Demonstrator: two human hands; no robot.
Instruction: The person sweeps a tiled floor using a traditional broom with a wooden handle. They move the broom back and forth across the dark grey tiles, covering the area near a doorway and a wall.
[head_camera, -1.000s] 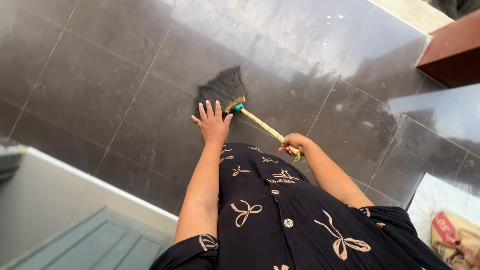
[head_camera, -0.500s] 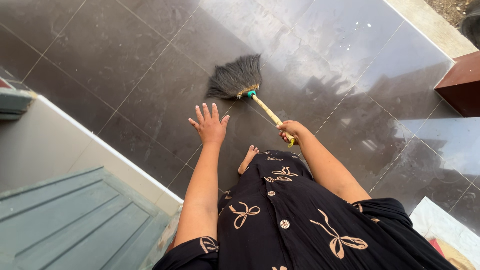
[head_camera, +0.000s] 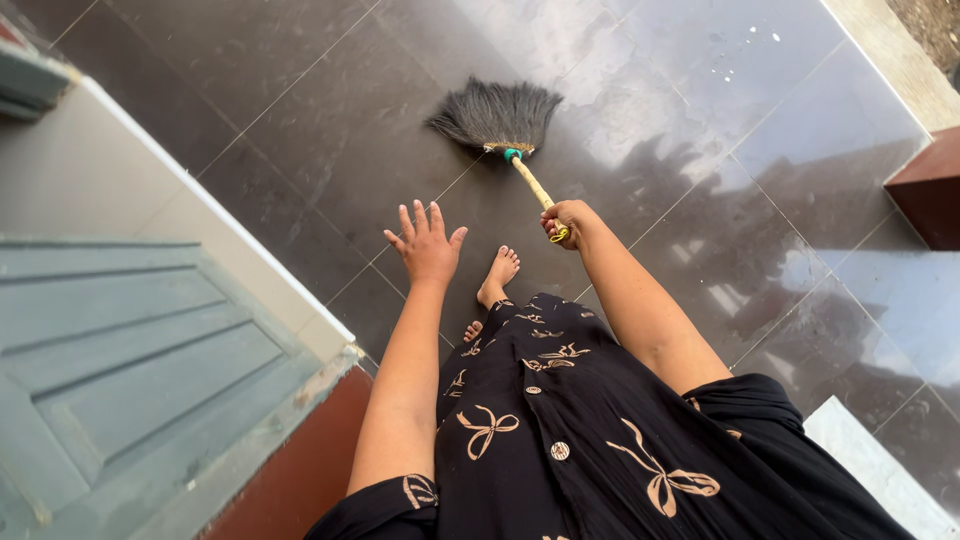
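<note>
Fingers (head_camera: 552, 215) of the right hand (head_camera: 562, 220): clamped around the end of the pale broom handle (head_camera: 530, 183), as they were half a second ago. Since that frame the hand has been carried up and away from the body, and the broom head (head_camera: 497, 112) has been shifted further out across the floor (head_camera: 300, 130), with its dark bristles now fanned away from the person.

Fingers (head_camera: 421, 222) of the left hand (head_camera: 428, 250): spread apart, nothing held, palm turned down above the floor; this pose is unchanged.

Right arm: extended forward and nearly straight, wrist bent over the handle end. Left arm: extended forward alongside it, with the hand just left of the bare foot (head_camera: 497, 276).

Broom: head laid on the dark glossy tiles ahead of the person, handle slanted back to the right hand, a green band seen where handle meets bristles.

Surroundings: black dress (head_camera: 560, 430) with tan bow pattern below the arms; a second set of toes seen at its hem. A grey-green panelled door (head_camera: 120, 350) and pale wall edge are found at the left, well apart from the broom. A brown step (head_camera: 930, 190) is found at the right edge. Nothing is placed between broom head and hands.
</note>
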